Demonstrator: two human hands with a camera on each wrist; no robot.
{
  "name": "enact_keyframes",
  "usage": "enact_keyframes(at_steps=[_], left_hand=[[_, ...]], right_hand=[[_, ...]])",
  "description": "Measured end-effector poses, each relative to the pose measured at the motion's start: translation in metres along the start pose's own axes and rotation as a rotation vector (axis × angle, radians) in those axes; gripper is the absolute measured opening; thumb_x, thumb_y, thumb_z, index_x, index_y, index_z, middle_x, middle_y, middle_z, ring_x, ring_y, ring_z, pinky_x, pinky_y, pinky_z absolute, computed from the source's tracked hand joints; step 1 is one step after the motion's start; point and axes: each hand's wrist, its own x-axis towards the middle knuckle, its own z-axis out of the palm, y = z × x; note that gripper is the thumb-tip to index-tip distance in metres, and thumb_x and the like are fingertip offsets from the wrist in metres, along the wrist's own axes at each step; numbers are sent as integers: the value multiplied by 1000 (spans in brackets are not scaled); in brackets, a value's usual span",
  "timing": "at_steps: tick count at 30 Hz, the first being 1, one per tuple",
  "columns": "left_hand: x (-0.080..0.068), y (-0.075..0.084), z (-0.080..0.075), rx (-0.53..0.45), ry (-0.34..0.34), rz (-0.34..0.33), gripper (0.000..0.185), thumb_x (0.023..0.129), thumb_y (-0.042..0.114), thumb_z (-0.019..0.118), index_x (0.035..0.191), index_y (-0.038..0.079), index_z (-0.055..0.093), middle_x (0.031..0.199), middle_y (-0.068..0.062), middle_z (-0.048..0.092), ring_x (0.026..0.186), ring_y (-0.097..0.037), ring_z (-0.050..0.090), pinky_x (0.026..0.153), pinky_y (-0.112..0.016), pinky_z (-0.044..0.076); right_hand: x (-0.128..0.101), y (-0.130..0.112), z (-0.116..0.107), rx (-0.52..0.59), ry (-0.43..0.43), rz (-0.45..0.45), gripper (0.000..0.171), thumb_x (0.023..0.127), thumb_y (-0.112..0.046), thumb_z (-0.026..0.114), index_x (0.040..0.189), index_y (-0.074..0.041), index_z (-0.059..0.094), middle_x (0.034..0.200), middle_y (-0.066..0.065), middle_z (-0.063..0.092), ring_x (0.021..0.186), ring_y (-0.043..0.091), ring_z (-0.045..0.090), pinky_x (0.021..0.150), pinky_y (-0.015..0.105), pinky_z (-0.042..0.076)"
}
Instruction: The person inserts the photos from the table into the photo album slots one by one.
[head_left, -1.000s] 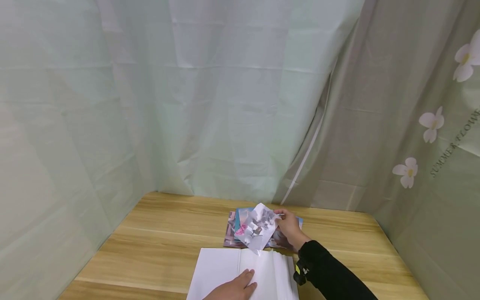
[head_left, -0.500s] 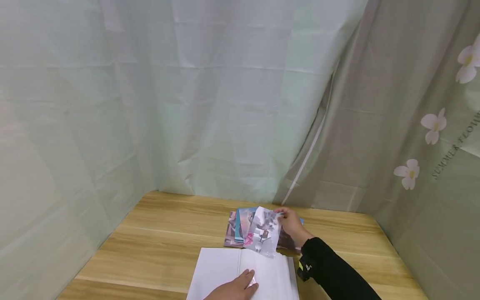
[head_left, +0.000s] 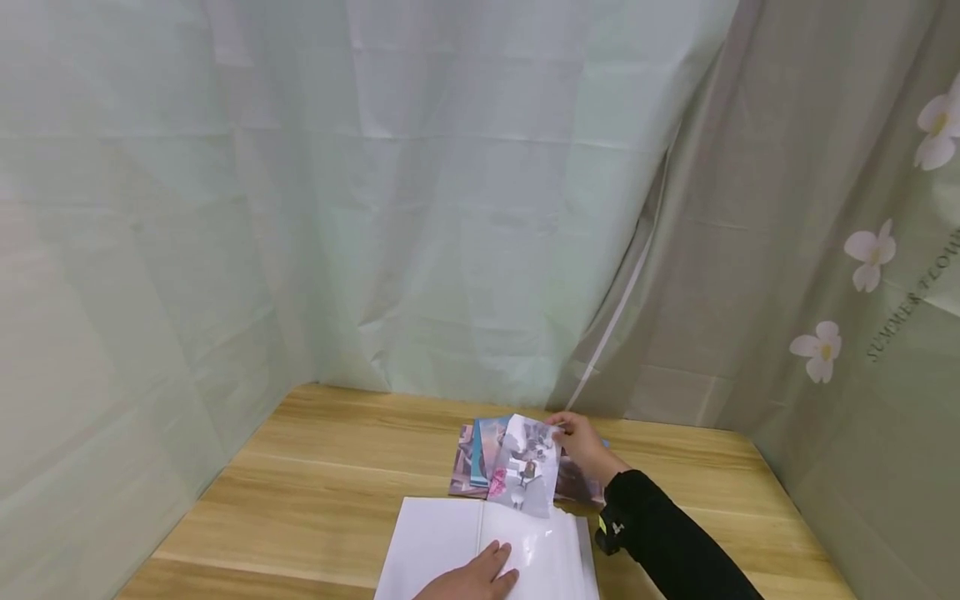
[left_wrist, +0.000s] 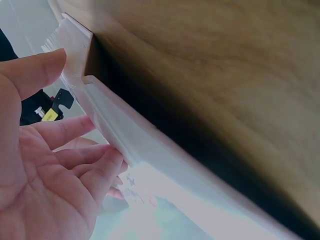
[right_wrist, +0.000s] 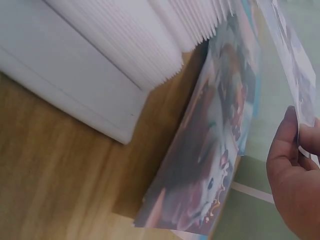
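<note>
A white photo album (head_left: 450,546) lies open at the near edge of the wooden table (head_left: 322,483). My left hand (head_left: 480,575) rests flat on its right-hand page, fingers straight; in the left wrist view the left hand's fingers (left_wrist: 75,160) touch the album's edge (left_wrist: 125,135). My right hand (head_left: 581,446) pinches the top corner of a greyish photo print (head_left: 525,475) and holds it up just beyond the album. In the right wrist view the right hand's fingers (right_wrist: 292,170) pinch the print's edge (right_wrist: 290,65).
A small stack of colourful photos (head_left: 476,458) lies on the table behind the album, seen close as the stack (right_wrist: 210,165) beside the album's thick pages (right_wrist: 130,45). Pale curtains (head_left: 450,208) enclose the table on all sides.
The right hand has turned the held print from a tilted, crumpled-looking pose to a more upright one and brought it slightly toward the album. The left hand stays on the page.
</note>
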Motion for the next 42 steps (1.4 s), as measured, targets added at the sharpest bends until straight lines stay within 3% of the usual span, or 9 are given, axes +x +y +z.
enact_keyframes(at_steps=[3, 6, 15, 22, 31, 35, 40, 42], left_hand=[[5, -11, 16, 3, -4, 19, 65, 102, 57, 43, 139, 6, 58, 146, -22, 49, 137, -32, 46, 103, -33, 46], [7, -14, 19, 31, -2, 35, 68, 102, 59, 38, 139, 6, 58, 145, -22, 50, 137, -33, 46, 104, -34, 46], [-6, 11, -15, 88, 61, 33, 59, 102, 52, 46, 134, 4, 62, 139, -23, 55, 131, -32, 52, 100, -31, 49], [-9, 14, -19, 100, 77, 38, 61, 103, 53, 44, 134, 4, 62, 139, -22, 56, 131, -32, 53, 99, -31, 49], [-9, 15, -20, 99, 81, 39, 61, 103, 53, 44, 133, 4, 62, 139, -21, 56, 130, -32, 53, 99, -31, 50], [-5, 11, -12, 65, 48, 16, 63, 102, 55, 45, 136, 5, 61, 142, -21, 54, 133, -32, 51, 101, -33, 48], [6, -11, 23, 17, 38, 10, 72, 101, 64, 35, 140, 9, 58, 147, -19, 49, 137, -32, 46, 104, -36, 46], [5, -9, 19, 15, 37, 10, 70, 101, 62, 36, 139, 8, 58, 146, -20, 50, 137, -32, 46, 103, -35, 47]], right_hand=[[2, -4, -2, -15, -19, -20, 21, 92, 14, 55, 107, 5, 67, 85, 15, 58, 65, 15, 48, 55, 24, 41], [4, -10, -5, -43, -44, -39, 22, 92, 15, 54, 108, 6, 66, 79, 14, 56, 59, 14, 45, 52, 24, 39], [8, -27, -11, -136, -66, -80, 23, 92, 15, 54, 108, 5, 68, 81, 16, 59, 51, 11, 39, 49, 25, 34], [10, -33, -11, -201, -73, -121, 22, 91, 14, 57, 104, 3, 71, 105, 17, 69, 60, 13, 46, 54, 25, 41], [10, -33, -8, -166, -142, -88, 21, 93, 12, 58, 105, 1, 71, 99, 13, 67, 50, 9, 42, 47, 22, 37], [6, -31, -7, -136, -183, -84, 21, 93, 13, 56, 107, 4, 69, 98, 15, 67, 53, 9, 42, 48, 21, 36], [1, -28, -5, -98, -210, -28, 21, 95, 12, 55, 109, 4, 69, 105, 15, 67, 71, 14, 58, 61, 29, 52], [-1, -27, -3, -85, -213, 1, 21, 95, 12, 55, 108, 3, 69, 103, 13, 68, 78, 16, 62, 70, 36, 56]])
